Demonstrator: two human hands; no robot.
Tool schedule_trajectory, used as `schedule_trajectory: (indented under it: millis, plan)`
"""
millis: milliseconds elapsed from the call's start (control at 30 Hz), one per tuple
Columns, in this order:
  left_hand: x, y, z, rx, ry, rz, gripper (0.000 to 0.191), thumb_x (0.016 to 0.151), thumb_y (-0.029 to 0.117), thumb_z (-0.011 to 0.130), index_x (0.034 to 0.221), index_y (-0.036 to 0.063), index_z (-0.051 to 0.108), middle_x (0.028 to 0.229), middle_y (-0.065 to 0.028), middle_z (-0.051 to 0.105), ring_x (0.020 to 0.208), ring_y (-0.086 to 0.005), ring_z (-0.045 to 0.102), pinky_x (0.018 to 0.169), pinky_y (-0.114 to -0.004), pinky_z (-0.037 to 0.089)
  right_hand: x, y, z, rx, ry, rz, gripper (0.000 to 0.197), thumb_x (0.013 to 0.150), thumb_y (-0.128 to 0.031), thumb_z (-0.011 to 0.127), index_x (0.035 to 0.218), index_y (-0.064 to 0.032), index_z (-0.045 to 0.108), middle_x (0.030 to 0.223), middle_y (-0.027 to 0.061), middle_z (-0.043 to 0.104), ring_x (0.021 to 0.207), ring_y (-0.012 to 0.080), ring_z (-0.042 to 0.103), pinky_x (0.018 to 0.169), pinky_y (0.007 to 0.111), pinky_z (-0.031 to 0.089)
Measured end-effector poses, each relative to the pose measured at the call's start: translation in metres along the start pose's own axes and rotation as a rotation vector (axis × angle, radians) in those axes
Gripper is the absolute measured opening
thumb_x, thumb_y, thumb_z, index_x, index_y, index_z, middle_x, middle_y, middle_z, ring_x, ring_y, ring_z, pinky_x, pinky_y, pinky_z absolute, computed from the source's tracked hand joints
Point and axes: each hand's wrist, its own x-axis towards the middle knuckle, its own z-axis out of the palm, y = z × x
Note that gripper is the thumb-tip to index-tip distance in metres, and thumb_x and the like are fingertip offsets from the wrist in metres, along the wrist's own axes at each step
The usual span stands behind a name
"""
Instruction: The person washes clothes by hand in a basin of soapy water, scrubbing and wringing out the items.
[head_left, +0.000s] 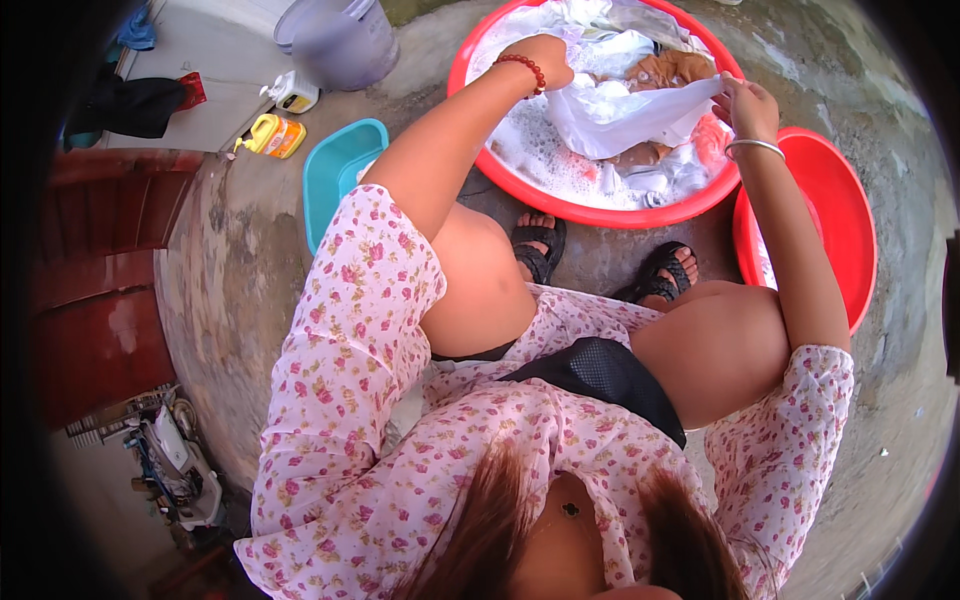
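Observation:
Between my two hands a wet white cloth (630, 112) is stretched over a large red plastic basin (600, 214). My left hand (551, 64), below a red bead bracelet, is closed on the cloth's left end. At the basin's right rim my right hand (750, 105), below a silver bangle, pinches the other end between fingers and thumb. Soapy water with foam (517, 169) fills the basin. A brown garment (667, 71) and a coral-pink cloth (711, 139) lie in it, among several pale fabrics partly hidden by suds and by the white cloth.
A second red basin (840, 210) stands on the right, partly behind my right forearm. To the left are a teal plastic tub (326, 180), a yellow pump jug (276, 136), a white pump bottle (292, 94) and a grey bucket (352, 45). My sandalled feet rest on the concrete floor (225, 285).

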Motion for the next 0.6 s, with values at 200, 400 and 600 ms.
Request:
schedule_trajectory:
  millis: [200,400,600]
  plan:
    - [0.061,-0.012,0.024,-0.272,0.071,-0.042,0.024,0.075,0.022,0.051,0.087,0.0050,0.062,0.085,-0.0136,0.062,0.077,-0.0236,0.060,0.067,-0.034,0.046,0.006,0.017,0.001,0.138,0.013,0.092,0.018,0.081,-0.013,0.056,0.085,0.0036,0.054,0.079,0.0102,0.058,0.066,0.0170,0.059,0.057,0.026,0.052]
    - [0.098,-0.017,0.047,-1.207,0.301,-0.255,0.023,0.082,0.020,0.051,0.095,0.0009,0.055,0.076,-0.0039,0.055,0.063,-0.0113,0.051,0.055,-0.025,0.042,0.054,0.056,-0.006,0.184,0.136,0.209,0.020,0.080,-0.009,0.055,0.092,0.0059,0.050,0.083,0.0131,0.056,0.070,0.0220,0.061,0.060,0.030,0.054]
    - [0.090,-0.049,0.074,-1.439,0.295,-0.363,0.021,0.083,0.018,0.052,0.097,0.0030,0.053,0.084,-0.0031,0.055,0.071,-0.0110,0.053,0.058,-0.027,0.044,0.115,0.082,0.010,0.065,0.074,0.293,0.028,0.080,-0.005,0.050,0.103,0.0119,0.046,0.093,0.0178,0.054,0.078,0.0314,0.061,0.061,0.034,0.054]
